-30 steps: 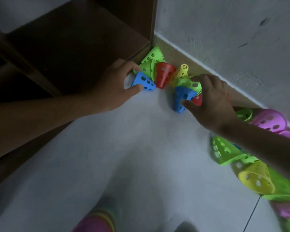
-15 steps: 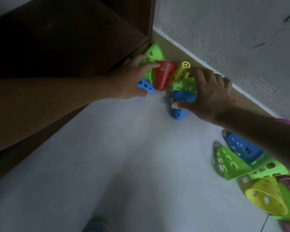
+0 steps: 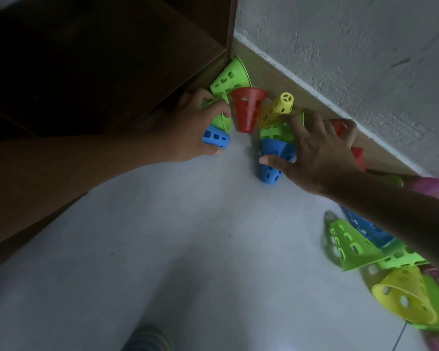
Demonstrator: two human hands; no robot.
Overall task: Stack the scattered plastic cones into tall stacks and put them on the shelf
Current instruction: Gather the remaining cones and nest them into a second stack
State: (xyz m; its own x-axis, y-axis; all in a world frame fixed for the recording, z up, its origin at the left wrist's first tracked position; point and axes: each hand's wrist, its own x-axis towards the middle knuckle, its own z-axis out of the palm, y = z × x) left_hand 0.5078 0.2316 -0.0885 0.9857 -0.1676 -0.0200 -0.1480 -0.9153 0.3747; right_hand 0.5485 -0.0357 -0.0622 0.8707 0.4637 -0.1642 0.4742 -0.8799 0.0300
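Floor corner: my left hand (image 3: 190,133) grips nested blue-and-green cones (image 3: 217,134), my right hand (image 3: 319,150) grips a blue-green stack (image 3: 274,158), red cone (image 3: 247,108) between.

No readable text, labels, brands or numbers anywhere on the things in view.

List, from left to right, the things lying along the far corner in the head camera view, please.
Dark wooden shelf unit → left hand on a small blue perforated plastic cone → upturned red plastic cone → yellow perforated plastic cone → right hand.
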